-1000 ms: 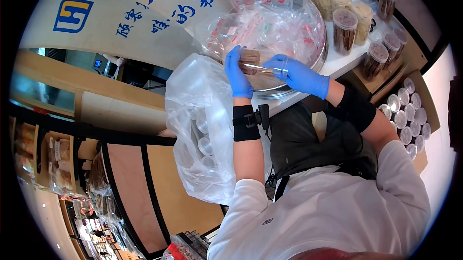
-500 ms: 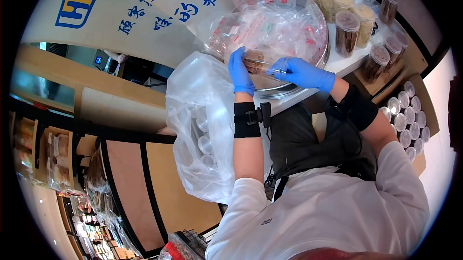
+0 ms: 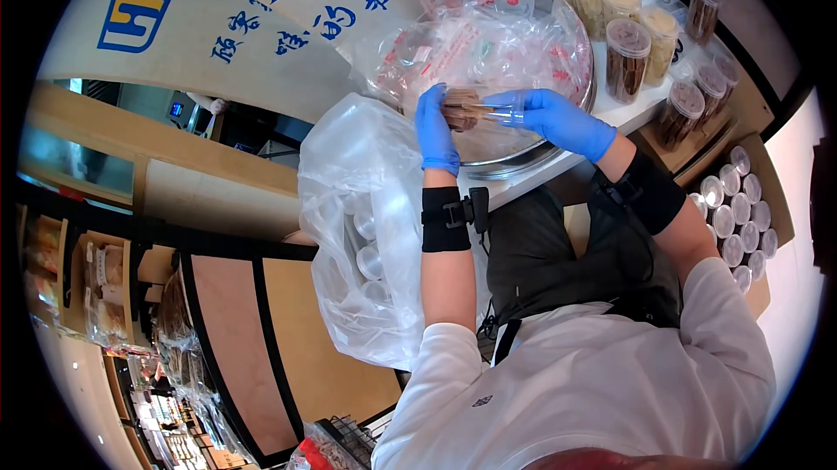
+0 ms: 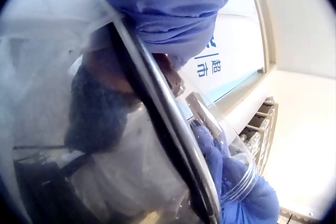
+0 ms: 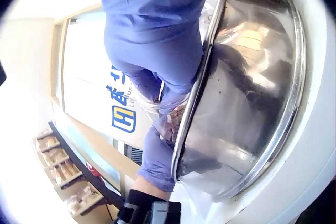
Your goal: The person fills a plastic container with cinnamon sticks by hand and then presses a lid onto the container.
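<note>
My gloved left hand (image 3: 438,130) grips a clear plastic jar (image 4: 233,124) lying on its side, with brown flat sticks (image 3: 460,110) gathered at its left end. My gloved right hand (image 3: 567,126) has its fingers inside the jar's mouth, the ringed rim (image 4: 244,182) circling them. In the left wrist view a brown stick (image 4: 203,112) lies between those fingertips, pinched and pointing toward the others. Both hands are above the near edge of a large metal basin (image 5: 252,87). Crumpled clear bags (image 3: 488,51) with red print fill the basin.
Filled jars of brown sticks (image 3: 627,64) and pale pieces (image 3: 660,43) stand right of the basin. A box of lidded containers (image 3: 741,204) sits at the far right. A translucent bag (image 3: 357,208) of plastic jars hangs at the left. A printed panel (image 3: 261,8) rises behind.
The right hand has shifted slightly up and right, its fingers staying in the jar's mouth. The jar has levelled a little, and the left hand has barely moved.
</note>
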The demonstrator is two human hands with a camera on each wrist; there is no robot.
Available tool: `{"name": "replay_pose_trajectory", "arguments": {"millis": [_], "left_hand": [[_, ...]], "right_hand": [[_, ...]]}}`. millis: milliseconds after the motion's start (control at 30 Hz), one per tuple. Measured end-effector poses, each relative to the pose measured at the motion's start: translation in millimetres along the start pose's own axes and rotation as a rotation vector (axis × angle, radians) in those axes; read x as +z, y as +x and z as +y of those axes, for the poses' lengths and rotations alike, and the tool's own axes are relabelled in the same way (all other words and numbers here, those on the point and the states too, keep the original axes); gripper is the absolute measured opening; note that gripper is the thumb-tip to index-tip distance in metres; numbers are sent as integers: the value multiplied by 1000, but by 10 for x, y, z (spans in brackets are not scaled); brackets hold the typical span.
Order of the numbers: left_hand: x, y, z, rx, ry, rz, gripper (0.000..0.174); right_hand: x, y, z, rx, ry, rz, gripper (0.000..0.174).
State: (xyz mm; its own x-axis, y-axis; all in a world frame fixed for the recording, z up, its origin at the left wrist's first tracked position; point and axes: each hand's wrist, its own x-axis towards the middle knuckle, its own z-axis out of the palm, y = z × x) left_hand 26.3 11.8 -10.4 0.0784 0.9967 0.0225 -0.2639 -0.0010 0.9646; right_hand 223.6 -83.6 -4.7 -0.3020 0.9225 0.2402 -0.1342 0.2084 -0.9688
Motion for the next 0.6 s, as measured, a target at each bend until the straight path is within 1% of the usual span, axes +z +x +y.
{"name": "replay_pose_trajectory", "arguments": {"millis": [33, 67, 100, 167, 233, 400, 467, 533, 600], "left_hand": [[8, -4, -5, 20, 62, -43, 25], [13, -16, -14, 20, 62, -43, 25], [19, -39, -13, -2, 84, -65, 26], [28, -44, 15, -19, 108, -84, 28], [-10, -5, -17, -16, 153, -103, 28], [-17, 3, -36, -30, 117, -106, 29], [1, -26, 5, -39, 115, -90, 29], [-13, -15, -5, -63, 123, -109, 29], [-15, 5, -21, -40, 118, -112, 29]], "right_hand": [[-15, -14, 53, 27, 372, -52, 41], [-24, -25, 91, 53, 744, -104, 46], [-11, -34, 85, 53, 745, -104, 46], [15, -28, 64, 34, 891, -175, 53], [9, -16, 107, 41, 910, -183, 55], [42, -9, 60, 70, 935, -158, 57], [70, -26, 17, 60, 860, -128, 55], [103, -36, -4, 66, 859, -104, 54], [120, -36, -9, 69, 856, -81, 53]]}}
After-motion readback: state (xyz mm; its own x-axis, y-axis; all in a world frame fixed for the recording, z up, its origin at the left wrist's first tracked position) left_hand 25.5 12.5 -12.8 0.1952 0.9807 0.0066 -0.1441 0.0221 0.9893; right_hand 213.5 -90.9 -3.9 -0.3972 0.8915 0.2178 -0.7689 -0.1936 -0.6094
